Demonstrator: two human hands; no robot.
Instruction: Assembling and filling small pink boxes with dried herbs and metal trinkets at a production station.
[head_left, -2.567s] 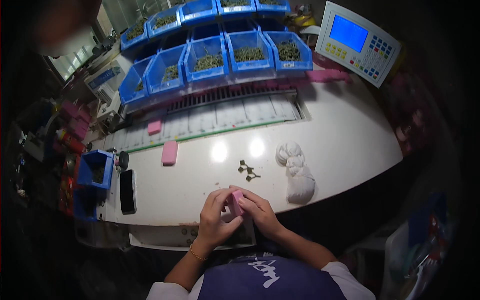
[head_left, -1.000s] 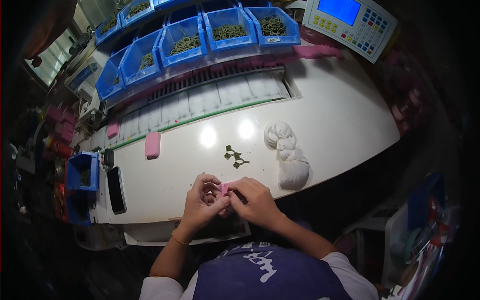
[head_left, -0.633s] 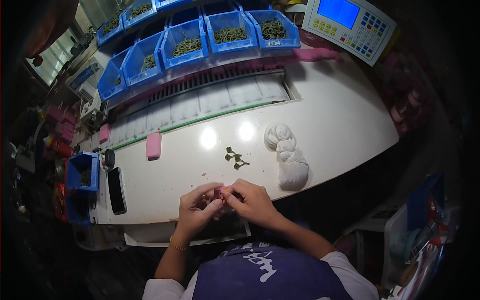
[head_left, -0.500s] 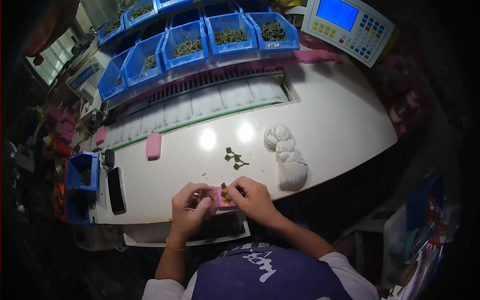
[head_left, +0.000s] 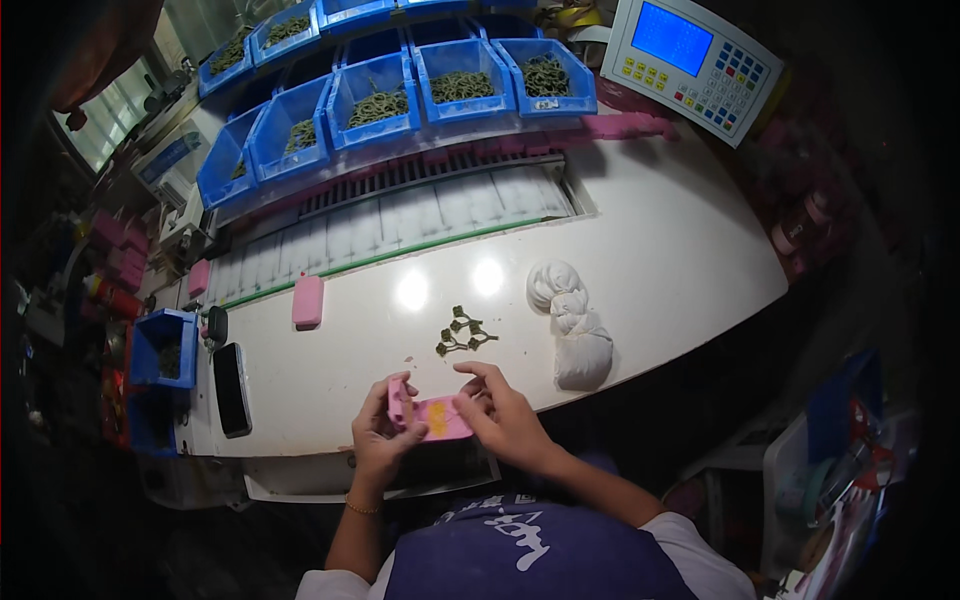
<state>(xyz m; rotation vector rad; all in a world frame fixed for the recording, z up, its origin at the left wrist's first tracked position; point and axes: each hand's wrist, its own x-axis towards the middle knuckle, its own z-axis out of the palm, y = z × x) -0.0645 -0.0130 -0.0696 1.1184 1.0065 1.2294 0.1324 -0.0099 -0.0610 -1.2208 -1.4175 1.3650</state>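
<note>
1. Open pink rubbery block, yellow-patched inside (head_left: 438,419): my left fingers (head_left: 411,437) grip it over the white worktop's (head_left: 690,250) near edge; slackening could drop it.
2. My right fingers (head_left: 487,373) curl by its end; whether pinching, I can't tell.
3. Branched dark-green pieces (head_left: 475,328) lie just beyond; a nudge could snap them.

1. Left forearm (head_left: 348,545): extended almost straight ahead.
2. Left hand (head_left: 378,450): fingers (head_left: 374,402) curled, thumb (head_left: 413,435) opposed, in a closed grip.
3. Right forearm (head_left: 598,488): slanting forward and inward.
4. Right hand (head_left: 508,425): back uppermost, index finger (head_left: 480,369) reaching leftward, other fingers bent.
5. Spacing: hands near each other, not touching.
</note>
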